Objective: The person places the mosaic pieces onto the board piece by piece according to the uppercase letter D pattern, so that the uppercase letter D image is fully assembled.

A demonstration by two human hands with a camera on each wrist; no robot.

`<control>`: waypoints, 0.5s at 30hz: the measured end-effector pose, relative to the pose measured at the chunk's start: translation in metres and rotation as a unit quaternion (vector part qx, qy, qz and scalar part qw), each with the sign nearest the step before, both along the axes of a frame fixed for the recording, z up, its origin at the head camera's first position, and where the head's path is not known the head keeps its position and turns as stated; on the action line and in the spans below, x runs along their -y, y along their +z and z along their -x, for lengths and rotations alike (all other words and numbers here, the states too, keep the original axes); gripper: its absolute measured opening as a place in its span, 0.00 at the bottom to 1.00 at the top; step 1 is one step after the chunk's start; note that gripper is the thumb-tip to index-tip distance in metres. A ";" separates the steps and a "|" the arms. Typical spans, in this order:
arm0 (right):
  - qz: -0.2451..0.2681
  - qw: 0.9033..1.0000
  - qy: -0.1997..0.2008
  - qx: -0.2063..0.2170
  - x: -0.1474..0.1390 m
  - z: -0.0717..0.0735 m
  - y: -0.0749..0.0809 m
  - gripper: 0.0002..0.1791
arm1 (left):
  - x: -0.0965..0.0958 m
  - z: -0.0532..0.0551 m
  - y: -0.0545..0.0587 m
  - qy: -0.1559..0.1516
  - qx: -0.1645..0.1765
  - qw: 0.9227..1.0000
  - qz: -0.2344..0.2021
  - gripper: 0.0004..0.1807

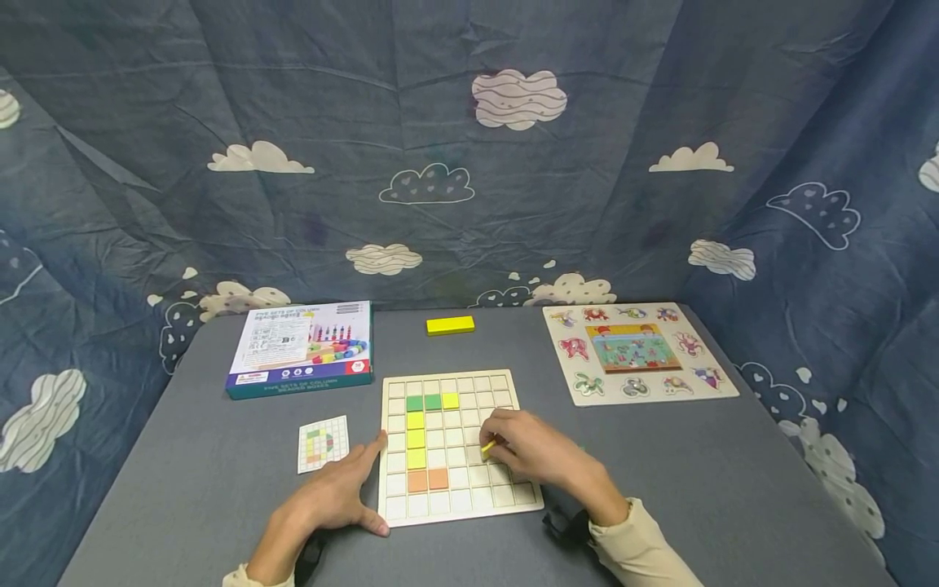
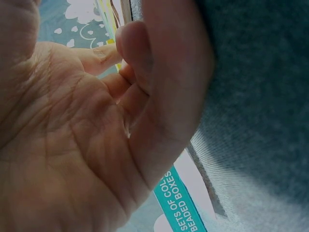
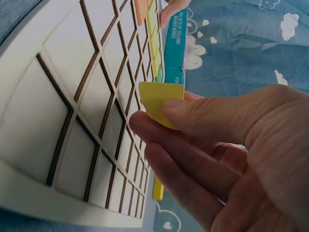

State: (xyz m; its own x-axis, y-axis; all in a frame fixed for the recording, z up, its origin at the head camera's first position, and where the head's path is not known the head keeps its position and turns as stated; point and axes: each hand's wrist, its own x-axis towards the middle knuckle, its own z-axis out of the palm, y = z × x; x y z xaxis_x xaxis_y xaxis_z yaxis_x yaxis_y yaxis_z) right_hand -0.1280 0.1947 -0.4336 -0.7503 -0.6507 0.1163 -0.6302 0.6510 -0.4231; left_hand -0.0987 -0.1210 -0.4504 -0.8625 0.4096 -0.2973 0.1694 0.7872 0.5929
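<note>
A white grid board [image 1: 458,522] lies on the table, with green tiles [image 1: 424,403], yellow tiles [image 1: 416,439] and orange tiles [image 1: 428,479] set in its left part. My right hand [image 1: 530,444] is over the board's right side. Between its thumb and fingers it pinches a yellow quarter-round tile [image 3: 157,99], which has two straight edges and one curved edge. My left hand [image 1: 339,489] rests at the board's left edge, thumb and fingers spread along it. In the left wrist view, the palm [image 2: 63,140] faces the camera and the fingers bend loosely.
Left of the board lies a small pattern card [image 1: 323,444], partly behind the left hand. A beaded-boxes carton [image 1: 299,350] stands at the back left. A yellow block [image 1: 451,326] is at the back middle, and a sea-animal puzzle board [image 1: 634,355] at the back right.
</note>
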 end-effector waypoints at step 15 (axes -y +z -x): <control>-0.020 0.999 0.010 0.027 0.021 0.006 -0.005 0.03 | -0.001 0.001 -0.001 0.005 0.006 1.000 0.003 0.73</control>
